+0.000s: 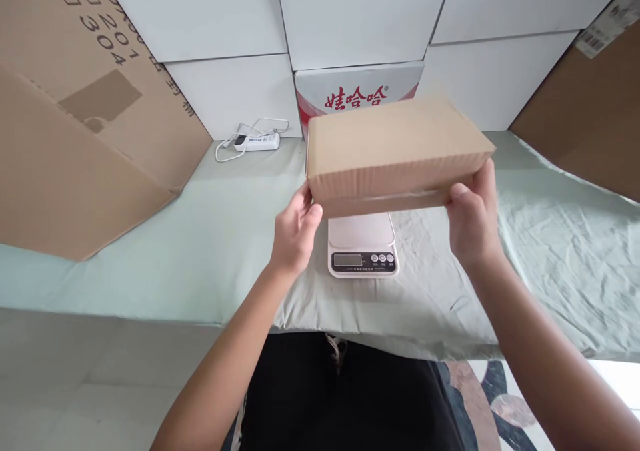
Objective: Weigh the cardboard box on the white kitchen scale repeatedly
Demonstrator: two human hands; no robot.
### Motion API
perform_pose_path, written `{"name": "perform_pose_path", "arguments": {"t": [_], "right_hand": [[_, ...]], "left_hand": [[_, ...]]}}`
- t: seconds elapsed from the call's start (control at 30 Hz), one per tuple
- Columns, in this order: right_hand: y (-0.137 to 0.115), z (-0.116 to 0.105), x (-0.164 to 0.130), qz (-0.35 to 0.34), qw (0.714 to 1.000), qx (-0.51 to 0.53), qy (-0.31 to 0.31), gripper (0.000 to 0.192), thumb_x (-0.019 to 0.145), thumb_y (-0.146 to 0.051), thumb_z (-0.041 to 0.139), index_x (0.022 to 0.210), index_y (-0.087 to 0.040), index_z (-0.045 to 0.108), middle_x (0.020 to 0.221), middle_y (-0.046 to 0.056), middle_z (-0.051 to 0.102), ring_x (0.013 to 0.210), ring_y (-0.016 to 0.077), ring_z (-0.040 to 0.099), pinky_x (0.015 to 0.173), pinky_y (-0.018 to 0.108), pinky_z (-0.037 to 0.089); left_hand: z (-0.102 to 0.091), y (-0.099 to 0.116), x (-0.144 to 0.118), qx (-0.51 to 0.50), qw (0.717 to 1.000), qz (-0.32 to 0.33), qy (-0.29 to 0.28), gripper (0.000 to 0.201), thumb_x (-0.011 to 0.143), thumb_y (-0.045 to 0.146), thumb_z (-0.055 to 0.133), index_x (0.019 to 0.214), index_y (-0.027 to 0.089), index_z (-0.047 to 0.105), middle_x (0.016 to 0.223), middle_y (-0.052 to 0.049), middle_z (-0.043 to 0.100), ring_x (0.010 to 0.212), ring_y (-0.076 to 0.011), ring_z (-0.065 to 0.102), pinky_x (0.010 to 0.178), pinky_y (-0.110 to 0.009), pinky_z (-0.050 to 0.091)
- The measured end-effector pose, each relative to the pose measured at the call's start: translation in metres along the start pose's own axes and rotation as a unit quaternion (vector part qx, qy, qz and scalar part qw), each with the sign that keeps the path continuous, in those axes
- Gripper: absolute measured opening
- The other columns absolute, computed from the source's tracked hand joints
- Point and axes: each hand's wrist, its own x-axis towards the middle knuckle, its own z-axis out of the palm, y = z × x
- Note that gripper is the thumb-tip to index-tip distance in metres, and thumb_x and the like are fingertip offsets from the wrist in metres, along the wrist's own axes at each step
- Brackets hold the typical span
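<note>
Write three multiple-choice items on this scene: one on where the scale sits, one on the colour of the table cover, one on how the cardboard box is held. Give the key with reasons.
1. Where is the kitchen scale?
A. Under the held cardboard box, on the table
B. On the floor
C. On top of the box

2. What colour is the table cover?
A. Red
B. Pale green
C. Black

3. How is the box held?
A. Lying alone on the cloth
B. By the left hand only
C. By the left hand and right hand, one at each end

Key: 1 A, the scale's display shows just below the box. 2 B, the wrinkled cloth is pale green. 3 C, fingers grip both ends.
</note>
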Motion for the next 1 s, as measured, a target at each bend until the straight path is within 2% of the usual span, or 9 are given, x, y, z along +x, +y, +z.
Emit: {"name": "perform_pose_path", "arguments": {"t": [0.07,0.13,0.23,0.37,0.5,0.63,0.77,0.9,1.0], "right_hand": [[0.001,0.013,0.023,-0.008,1.0,0.029,0.003,0.057,0.092,-0.057,0.068,0.145,-0.038,0.06,0.155,0.009,0.068,0.147,0.0382,0.064,0.127,0.066,0.056],[0.012,0.03,0.044,-0.018,0.999,0.048,0.009,0.065,0.092,-0.06,0.068,0.151,-0.038,0.053,0.164,0.009,0.062,0.159,0.0367,0.057,0.137,0.065,0.047],[0.044,0.057,0.066,-0.025,0.999,0.045,0.009,0.089,0.09,-0.074,0.064,0.167,-0.041,0.036,0.186,0.004,0.038,0.179,0.0326,0.031,0.15,0.061,0.027],[0.092,0.076,0.069,-0.005,0.999,0.045,-0.01,0.102,0.09,-0.084,0.059,0.175,-0.038,0.027,0.192,0.003,0.027,0.184,0.0344,0.018,0.151,0.065,0.018],[0.121,0.074,0.06,0.019,0.999,0.044,-0.008,0.1,0.092,-0.081,0.06,0.176,-0.038,0.026,0.191,0.004,0.029,0.184,0.0338,0.018,0.152,0.064,0.017],[0.136,0.068,0.06,0.024,0.999,0.044,0.003,0.102,0.09,-0.081,0.06,0.175,-0.035,0.027,0.188,0.007,0.032,0.181,0.0359,0.023,0.151,0.064,0.016],[0.15,0.067,0.064,0.005,0.999,0.046,0.013,0.103,0.086,-0.082,0.061,0.171,-0.033,0.029,0.183,0.011,0.038,0.177,0.0379,0.031,0.15,0.065,0.017],[0.157,0.066,0.064,0.012,0.999,0.042,-0.005,0.098,0.086,-0.078,0.063,0.167,-0.034,0.03,0.178,0.012,0.044,0.17,0.0378,0.042,0.148,0.065,0.023],[0.151,0.066,0.062,0.035,0.999,0.032,-0.007,0.098,0.085,-0.078,0.064,0.166,-0.033,0.03,0.175,0.013,0.047,0.165,0.0374,0.047,0.147,0.065,0.025]], "left_hand": [[0.001,-0.009,0.029,-0.006,1.0,0.014,0.012,0.073,0.103,0.076,0.062,0.155,0.026,0.068,0.154,-0.012,0.078,0.153,-0.0357,0.068,0.127,-0.05,0.059],[0.003,-0.026,0.06,-0.017,0.999,0.024,0.02,0.074,0.102,0.08,0.06,0.153,0.027,0.067,0.155,-0.012,0.076,0.156,-0.0352,0.065,0.129,-0.048,0.056],[0.006,-0.062,0.098,-0.043,0.998,0.005,0.036,0.074,0.099,0.083,0.061,0.146,0.026,0.067,0.154,-0.013,0.076,0.16,-0.0358,0.061,0.13,-0.048,0.054],[0.009,-0.105,0.114,-0.071,0.993,-0.051,0.085,0.079,0.09,0.091,0.066,0.136,0.027,0.07,0.154,-0.014,0.076,0.156,-0.0365,0.065,0.131,-0.052,0.053],[0.013,-0.123,0.108,-0.071,0.993,-0.059,0.078,0.078,0.089,0.092,0.067,0.132,0.027,0.072,0.153,-0.013,0.076,0.158,-0.0354,0.063,0.134,-0.05,0.049],[0.017,-0.124,0.106,-0.066,0.993,-0.066,0.068,0.077,0.09,0.091,0.067,0.133,0.027,0.071,0.153,-0.013,0.076,0.159,-0.0353,0.062,0.135,-0.049,0.047],[0.02,-0.127,0.106,-0.051,0.994,-0.087,0.052,0.074,0.093,0.086,0.068,0.136,0.027,0.068,0.155,-0.015,0.075,0.159,-0.0366,0.061,0.135,-0.053,0.047],[0.02,-0.132,0.105,-0.042,0.992,-0.107,0.057,0.068,0.096,0.077,0.069,0.137,0.024,0.065,0.155,-0.017,0.074,0.155,-0.0364,0.065,0.134,-0.055,0.047],[0.02,-0.134,0.104,-0.041,0.991,-0.113,0.056,0.065,0.098,0.074,0.068,0.139,0.024,0.064,0.158,-0.017,0.073,0.156,-0.0355,0.065,0.134,-0.054,0.048]]}}
